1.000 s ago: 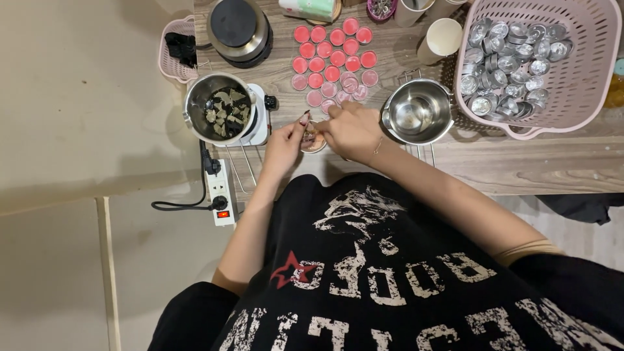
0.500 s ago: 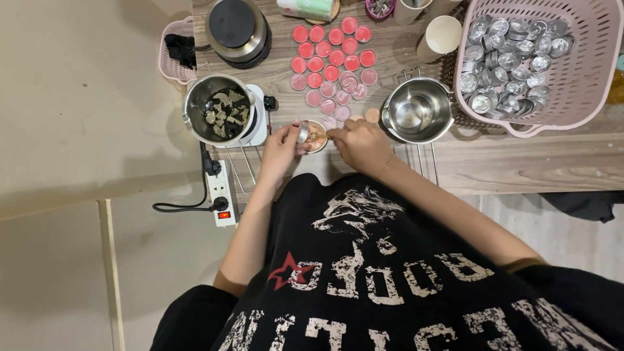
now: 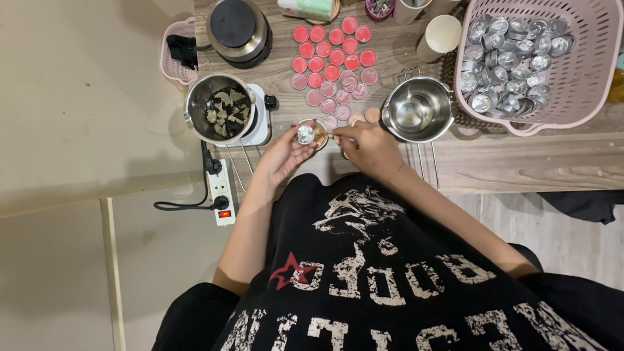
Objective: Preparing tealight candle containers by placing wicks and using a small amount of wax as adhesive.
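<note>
While cupped palm-up at the near edge of the surface [image 3: 520, 162], left hand [image 3: 286, 153] holding a small metal tealight cup [image 3: 305, 134], fingers curled narrowly round its underside, open mouth turned up toward the camera. Right hand [image 3: 370, 149] just right of it, thumb and forefinger pinched narrow on a thin short piece that cannot be made out for sure, perhaps a wick, tip reaching left over the cup's rim. Cup therefore directly left of the right fingers, touching or nearly so; thin piece's long axis running left to right, nearly level. Both wrists low at the edge, forearms converging from the near side, elbows spread wide.

Farther off, rows of filled pink and red tealights [image 3: 331, 55]. Left of the hands, a steel pot of dark wax chunks [image 3: 221, 114] on a small white hotplate [image 3: 263, 123]. Right, an empty steel pot [image 3: 416, 110] and a pink basket [image 3: 585, 78] heaped with empty metal cups [image 3: 507, 58]. White power strip [image 3: 223, 192] hanging near the left side.
</note>
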